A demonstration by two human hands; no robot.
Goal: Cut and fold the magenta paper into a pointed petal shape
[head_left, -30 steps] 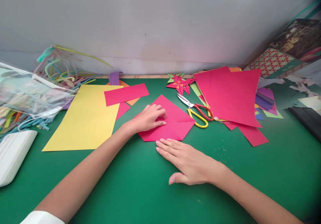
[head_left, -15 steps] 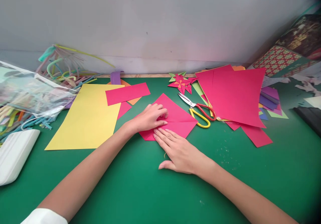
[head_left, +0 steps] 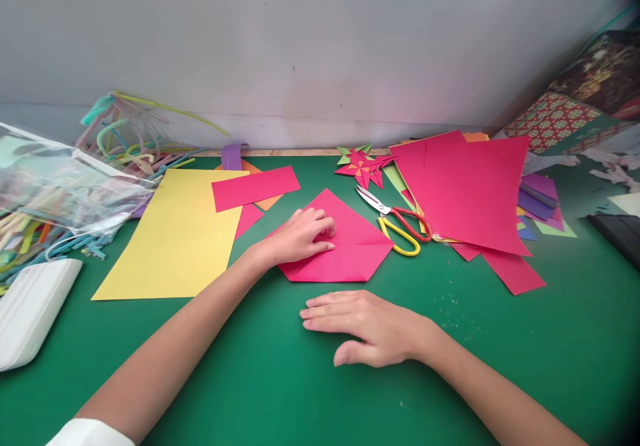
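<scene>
Folded pink paper (head_left: 345, 246): centre of frame on the green table (head_left: 250, 379). Pentagon outline, apex pointing to the top of frame, flat folded edge nearest the viewer; long axis runs left to right.

Left hand (head_left: 300, 236): fingers loosely curled, pressing down on the paper's left half, gripping nothing.

Right hand (head_left: 367, 326): open and flat, palm down on bare table just below the paper, holding nothing. Half a second earlier its fingertips lay on the paper's lower edge; now clear of it.

Scissors (head_left: 397, 223): just right of the paper.

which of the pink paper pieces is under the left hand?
The folded pink sheet at table centre, creased to a point; the left hand presses on it. The pink strip and the large pink sheets lie untouched.
</scene>
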